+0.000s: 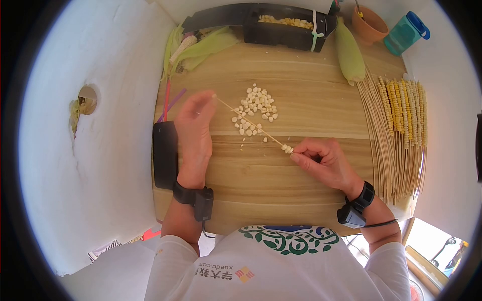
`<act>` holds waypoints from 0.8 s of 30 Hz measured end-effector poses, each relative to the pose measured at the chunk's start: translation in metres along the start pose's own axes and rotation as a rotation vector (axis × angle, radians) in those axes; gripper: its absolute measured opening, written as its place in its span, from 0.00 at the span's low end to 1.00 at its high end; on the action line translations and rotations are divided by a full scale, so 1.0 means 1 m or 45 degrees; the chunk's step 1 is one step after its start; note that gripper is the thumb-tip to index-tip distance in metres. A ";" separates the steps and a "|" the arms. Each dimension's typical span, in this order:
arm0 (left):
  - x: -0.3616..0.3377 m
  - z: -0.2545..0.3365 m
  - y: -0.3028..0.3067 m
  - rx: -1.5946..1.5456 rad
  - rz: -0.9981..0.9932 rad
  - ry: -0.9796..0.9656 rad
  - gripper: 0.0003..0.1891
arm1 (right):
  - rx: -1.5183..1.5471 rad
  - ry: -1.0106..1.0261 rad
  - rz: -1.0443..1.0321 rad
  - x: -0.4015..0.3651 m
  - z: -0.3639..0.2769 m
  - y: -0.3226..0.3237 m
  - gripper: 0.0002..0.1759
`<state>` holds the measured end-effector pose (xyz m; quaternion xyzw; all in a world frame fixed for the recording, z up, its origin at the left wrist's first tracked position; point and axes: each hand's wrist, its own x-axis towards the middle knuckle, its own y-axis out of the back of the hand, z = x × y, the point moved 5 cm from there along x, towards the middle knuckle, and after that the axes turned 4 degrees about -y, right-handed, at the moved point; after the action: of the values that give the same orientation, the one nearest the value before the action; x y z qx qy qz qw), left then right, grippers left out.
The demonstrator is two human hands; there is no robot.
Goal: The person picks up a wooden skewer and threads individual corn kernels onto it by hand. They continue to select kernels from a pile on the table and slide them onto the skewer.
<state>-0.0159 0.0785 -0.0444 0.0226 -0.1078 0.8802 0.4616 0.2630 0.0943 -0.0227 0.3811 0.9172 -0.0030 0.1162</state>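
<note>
A thin wooden skewer slants between my two hands, over a loose pile of pale corn kernels. Several kernels are threaded near its lower right end. My right hand pinches that end with thumb and forefinger, right beside the threaded kernels. At the upper left end of the skewer is my left hand, its fingertips near the tip and somewhat blurred. Whether the left fingers grip the skewer or a small kernel cannot be made out.
Bare skewers and skewers full of kernels lie at the right. Behind are a corn ear, a clay pot, a teal cup, a black box and husks. A black case stands left.
</note>
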 end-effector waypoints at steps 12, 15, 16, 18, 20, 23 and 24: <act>-0.003 0.007 -0.005 0.069 0.009 -0.043 0.10 | -0.020 -0.004 0.001 0.000 -0.003 0.000 0.07; -0.004 0.010 -0.005 0.166 0.016 -0.096 0.10 | -0.001 -0.006 0.002 0.000 -0.001 0.000 0.07; -0.004 0.011 -0.005 0.199 0.027 -0.104 0.10 | -0.001 -0.006 0.003 0.000 -0.001 0.000 0.07; -0.004 0.011 -0.005 0.232 0.039 -0.112 0.10 | -0.022 0.006 0.006 0.000 0.000 0.001 0.07; -0.004 0.011 -0.005 0.205 0.039 -0.134 0.10 | -0.013 0.010 0.005 0.000 -0.001 0.000 0.07; -0.004 0.011 -0.005 0.212 0.040 -0.138 0.10 | 0.000 0.014 0.003 0.001 -0.002 0.000 0.07; -0.004 0.011 -0.005 0.212 0.040 -0.137 0.10 | 0.006 0.013 0.003 0.000 -0.002 0.000 0.07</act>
<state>-0.0102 0.0754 -0.0335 0.1066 -0.0592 0.8908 0.4376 0.2622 0.0947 -0.0208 0.3825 0.9173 -0.0032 0.1106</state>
